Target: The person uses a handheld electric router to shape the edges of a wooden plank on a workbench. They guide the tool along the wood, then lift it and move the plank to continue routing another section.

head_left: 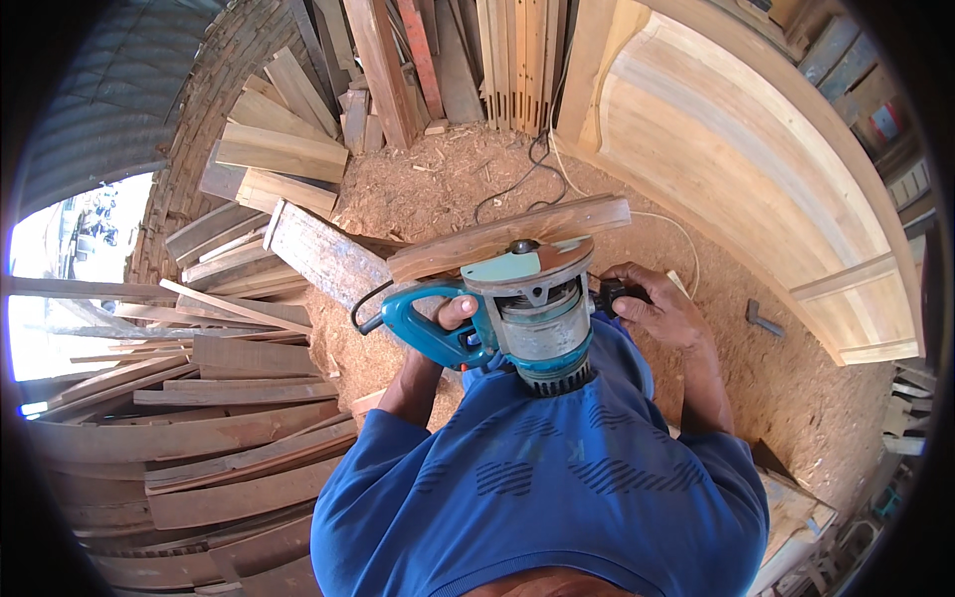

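Observation:
A teal and silver electric router (544,330) is held close in front of my blue shirt, its flat base turned away from me. My left hand (457,312) is wrapped round the teal loop handle, with only the thumb and part of the wrist showing. On the other side, my right hand (668,306) grips the black side knob (619,291). A brown strip of wood (507,237) lies just beyond the router's base; I cannot tell whether they touch. It rests across a pale, worn plank (323,257), which sticks out to the left.
Stacked boards (239,418) fill the left side, and more timber (383,70) leans at the back. A large curved wooden panel (736,149) stands at the right. A hammer (764,318) lies on the sawdust-covered floor (428,179), where a black cable (527,179) also runs.

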A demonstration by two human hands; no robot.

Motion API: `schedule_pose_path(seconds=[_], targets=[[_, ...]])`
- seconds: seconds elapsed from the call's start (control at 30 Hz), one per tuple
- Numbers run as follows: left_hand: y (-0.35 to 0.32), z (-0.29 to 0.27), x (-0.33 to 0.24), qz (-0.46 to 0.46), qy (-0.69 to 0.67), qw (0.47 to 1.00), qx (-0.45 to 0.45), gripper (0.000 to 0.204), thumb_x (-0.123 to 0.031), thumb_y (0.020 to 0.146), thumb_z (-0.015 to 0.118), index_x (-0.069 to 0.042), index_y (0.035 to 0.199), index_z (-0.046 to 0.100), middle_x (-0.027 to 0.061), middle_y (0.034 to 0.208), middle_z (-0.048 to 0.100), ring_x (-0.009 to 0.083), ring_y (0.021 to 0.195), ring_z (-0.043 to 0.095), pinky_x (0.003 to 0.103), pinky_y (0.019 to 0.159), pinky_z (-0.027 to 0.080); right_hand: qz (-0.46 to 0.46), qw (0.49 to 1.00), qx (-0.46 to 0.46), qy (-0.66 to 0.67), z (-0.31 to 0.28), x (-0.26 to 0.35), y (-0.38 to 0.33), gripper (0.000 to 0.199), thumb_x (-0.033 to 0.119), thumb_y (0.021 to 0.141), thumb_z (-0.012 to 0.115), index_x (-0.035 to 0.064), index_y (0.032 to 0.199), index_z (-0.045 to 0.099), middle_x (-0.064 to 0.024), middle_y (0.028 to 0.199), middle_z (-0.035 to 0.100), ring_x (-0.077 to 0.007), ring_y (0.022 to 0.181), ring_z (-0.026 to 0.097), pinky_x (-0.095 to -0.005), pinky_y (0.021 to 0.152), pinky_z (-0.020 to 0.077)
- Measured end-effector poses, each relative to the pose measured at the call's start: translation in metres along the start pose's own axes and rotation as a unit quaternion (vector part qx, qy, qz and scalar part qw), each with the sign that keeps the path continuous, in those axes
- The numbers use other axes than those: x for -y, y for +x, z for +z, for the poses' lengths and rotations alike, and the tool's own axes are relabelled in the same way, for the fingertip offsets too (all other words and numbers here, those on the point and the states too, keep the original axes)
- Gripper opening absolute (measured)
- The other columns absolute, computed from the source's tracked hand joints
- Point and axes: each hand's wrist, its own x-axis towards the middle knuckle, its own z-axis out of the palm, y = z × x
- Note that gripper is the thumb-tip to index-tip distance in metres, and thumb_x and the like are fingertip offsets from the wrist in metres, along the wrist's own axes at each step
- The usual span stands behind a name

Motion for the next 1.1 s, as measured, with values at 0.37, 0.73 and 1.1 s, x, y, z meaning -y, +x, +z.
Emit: schedule_pose_path(seconds=[0.37,0.73,1.1], targets=[[0.006,0.009,-0.014,0.013,0.003,1.0,0.006,0.064,-0.042,0.083,0.07,0.0,0.128,0.056,0.012,0.115,0.065,0.0229,0.104,0.061,0.035,0.089,0.05,-0.045,0.998,-0.006,0.031,0.001,-0.008,0.005,0.056,0.03,0.085,0.075,-0.0045,0.125,0.055,-0.0094,0.109,0.064,-0.0158,0.101,0.06,-0.0304,0.09,0.0479],[0.014,0.012,-0.01,-0.001,0.03,0.999,0.013,0.059,-0.04,0.082,0.071,0.001,0.122,0.058,0.0104,0.11,0.065,0.0206,0.101,0.06,0.035,0.087,0.049,-0.008,0.993,0.064,0.1,-0.009,-0.012,-0.004,0.058,0.032,0.088,0.074,-0.0041,0.128,0.051,-0.012,0.109,0.062,-0.0165,0.101,0.059,-0.0323,0.092,0.0472],[0.001,0.006,-0.02,0.034,0.14,0.989,-0.028,0.054,-0.039,0.081,0.072,0.002,0.116,0.061,0.0087,0.104,0.065,0.0183,0.097,0.06,0.035,0.085,0.049,-0.019,0.999,-0.04,0.011,0.002,-0.025,0.002,0.054,0.05,0.092,0.059,-0.0006,0.109,0.063,-0.0046,0.081,0.063,-0.0114,0.068,0.06,-0.0246,0.053,0.0479]])
